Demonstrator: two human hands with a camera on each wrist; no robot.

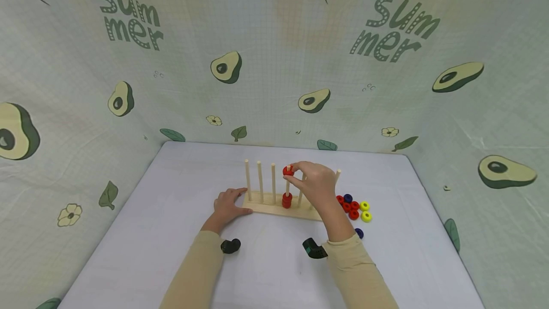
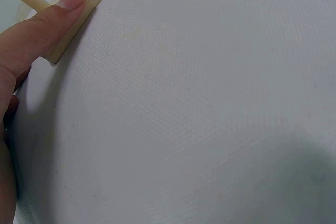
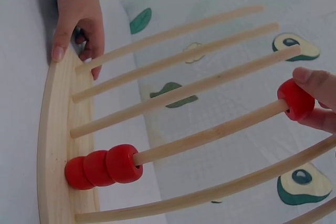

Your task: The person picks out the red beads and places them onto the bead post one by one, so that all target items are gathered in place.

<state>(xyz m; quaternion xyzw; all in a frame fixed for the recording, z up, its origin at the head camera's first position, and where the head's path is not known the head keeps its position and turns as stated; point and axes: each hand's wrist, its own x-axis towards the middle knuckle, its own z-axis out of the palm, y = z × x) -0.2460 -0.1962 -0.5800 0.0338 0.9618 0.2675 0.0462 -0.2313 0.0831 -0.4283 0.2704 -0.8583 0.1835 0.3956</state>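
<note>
A wooden peg rack (image 1: 268,208) with a row of upright pegs stands on the table. My left hand (image 1: 227,208) grips the left end of its base, thumb (image 2: 63,11) along the front edge and fingers behind. Between thumb and fingertips my right hand (image 1: 316,181) pinches a red bead (image 3: 297,99) at the top of the fourth peg from the left. The peg's tip is inside that bead. Three red beads (image 3: 102,167) sit stacked at the foot of the same peg. The right hand covers part of the rack's right side in the head view.
Right of the rack lie loose red beads (image 1: 353,214), yellow beads (image 1: 366,216) and a dark blue bead (image 1: 348,198). Another blue bead (image 1: 359,233) lies nearer, partly behind the right forearm. A printed cloth (image 1: 270,61) hangs behind the white table (image 1: 180,180).
</note>
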